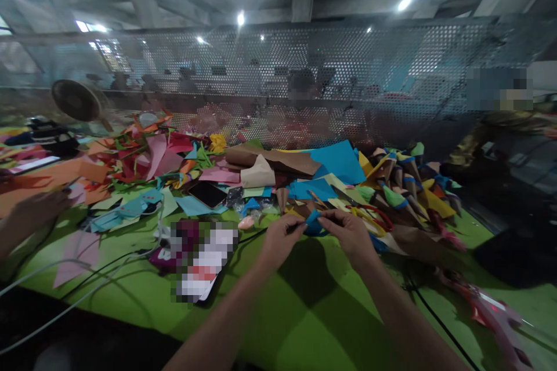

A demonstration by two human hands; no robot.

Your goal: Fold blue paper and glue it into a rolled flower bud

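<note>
My left hand [278,239] and my right hand [348,233] meet over the green table [304,307], both pinching a small blue piece of paper [312,222] between their fingertips. The fingers of both hands are closed on it. Just beyond lie sheets of blue paper [337,161] and brown paper [270,159]. A pile of brown paper cones with coloured rims [402,182] sits to the right of my hands. Red-handled scissors [374,214] lie beside my right hand.
Another person's hand [32,211] rests at the left among orange and pink scraps [143,153]. A dark phone [206,193] lies among the paper. White cables [65,284] cross the near left. A glue gun [483,304] lies at the right. A perforated metal screen [304,81] backs the table.
</note>
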